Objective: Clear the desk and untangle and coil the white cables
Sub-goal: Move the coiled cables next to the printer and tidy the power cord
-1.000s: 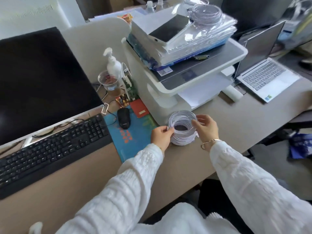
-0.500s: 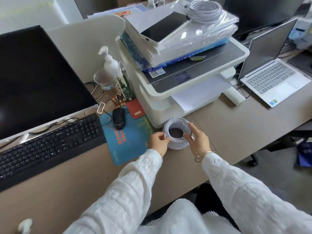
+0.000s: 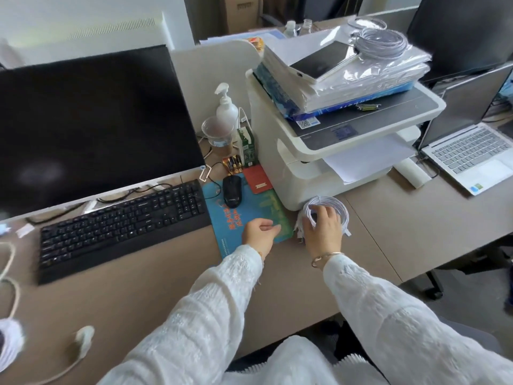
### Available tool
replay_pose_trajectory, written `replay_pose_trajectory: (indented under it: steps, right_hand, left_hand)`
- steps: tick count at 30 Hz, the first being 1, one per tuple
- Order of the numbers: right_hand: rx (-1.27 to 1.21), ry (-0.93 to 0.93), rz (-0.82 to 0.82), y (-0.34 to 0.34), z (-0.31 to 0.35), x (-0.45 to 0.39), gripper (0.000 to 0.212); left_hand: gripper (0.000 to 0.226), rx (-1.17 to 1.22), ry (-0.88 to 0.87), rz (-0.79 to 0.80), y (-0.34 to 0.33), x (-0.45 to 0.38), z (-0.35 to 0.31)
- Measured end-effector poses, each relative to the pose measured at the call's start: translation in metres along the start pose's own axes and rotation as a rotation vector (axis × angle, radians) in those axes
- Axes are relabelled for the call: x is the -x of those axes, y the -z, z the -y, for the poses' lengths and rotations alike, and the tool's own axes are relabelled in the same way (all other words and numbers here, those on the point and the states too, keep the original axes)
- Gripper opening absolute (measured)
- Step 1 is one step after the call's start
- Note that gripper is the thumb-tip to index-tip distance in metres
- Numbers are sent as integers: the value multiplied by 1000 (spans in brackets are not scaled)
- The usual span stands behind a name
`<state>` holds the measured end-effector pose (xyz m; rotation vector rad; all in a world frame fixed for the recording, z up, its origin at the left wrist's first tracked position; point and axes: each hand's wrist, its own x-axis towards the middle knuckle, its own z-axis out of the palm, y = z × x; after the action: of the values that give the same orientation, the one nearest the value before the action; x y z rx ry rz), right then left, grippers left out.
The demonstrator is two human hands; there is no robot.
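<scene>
A coiled white cable (image 3: 341, 209) lies flat on the desk (image 3: 402, 226) against the front of the printer (image 3: 299, 173). My right hand (image 3: 323, 229) lies on top of it, fingers curled over its left side and into its middle. My left hand (image 3: 259, 232) is off the coil, loosely curled and holding nothing, over the blue mouse pad (image 3: 222, 218). A second coil (image 3: 384, 43) sits on the stack of papers on the printer. A loose white cable (image 3: 11, 273) with a plug (image 3: 83, 339) trails over the desk's left end.
A black keyboard (image 3: 122, 226) and a dark monitor (image 3: 91, 129) fill the left. A mouse (image 3: 231, 191), batteries, a cup and a pump bottle (image 3: 226, 107) crowd the gap beside the printer. An open laptop (image 3: 466, 154) stands at the right.
The coil has come down from between both hands onto the desk. My left hand has let go and drawn back left; my right hand now lies over the coil.
</scene>
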<state>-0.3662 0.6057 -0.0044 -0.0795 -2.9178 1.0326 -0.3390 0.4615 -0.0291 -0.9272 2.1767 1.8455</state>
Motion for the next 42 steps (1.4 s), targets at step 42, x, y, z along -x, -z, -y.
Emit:
replay_pose_trajectory:
  steps: [42]
  right_hand:
    - [-23, 56, 974, -353, 373, 334, 48]
  left_hand:
    - [18, 90, 414, -513, 563, 109, 256]
